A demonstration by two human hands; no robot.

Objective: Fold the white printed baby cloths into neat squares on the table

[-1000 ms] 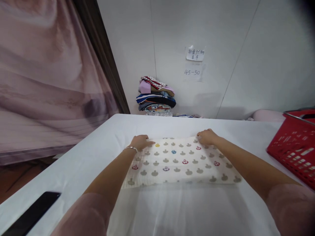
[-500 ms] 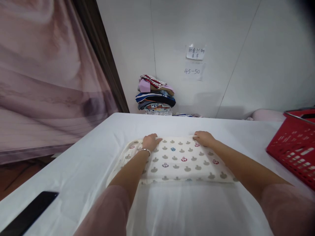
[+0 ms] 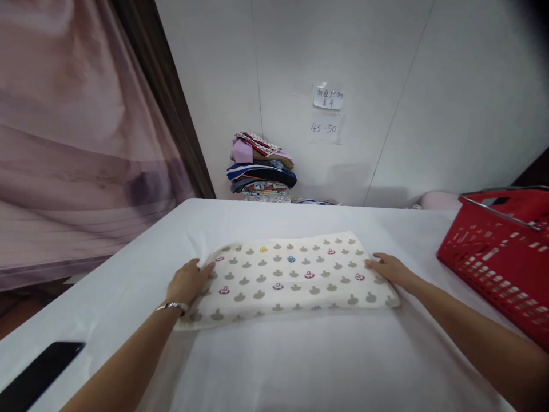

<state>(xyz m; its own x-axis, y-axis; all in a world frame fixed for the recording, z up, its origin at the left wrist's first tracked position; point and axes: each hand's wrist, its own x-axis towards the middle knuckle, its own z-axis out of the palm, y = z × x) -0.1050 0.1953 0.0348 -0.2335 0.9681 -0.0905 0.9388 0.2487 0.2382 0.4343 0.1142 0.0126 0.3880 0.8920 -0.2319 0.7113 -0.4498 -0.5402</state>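
A cream cloth [image 3: 283,274] printed with grey, red, blue and yellow mushroom shapes lies folded into a wide, flat strip. My left hand [image 3: 189,283], with a bracelet on its wrist, holds the left edge, its thumb over the top. At the opposite end, my right hand [image 3: 389,270] has thumb and fingers at the right edge, closed lightly on it. Fingertips under the cloth are hidden from me.
The cloth rests on a white-covered table [image 3: 291,366]. A black phone [image 3: 40,372] lies front left, and a red basket [image 3: 501,252] stands right. Folded fabrics [image 3: 261,169] are stacked behind the far edge. A pink curtain [image 3: 77,143] hangs left.
My hands have moved from the cloth's far edge out to its left and right ends. The view has turned slightly right, showing more of the basket.
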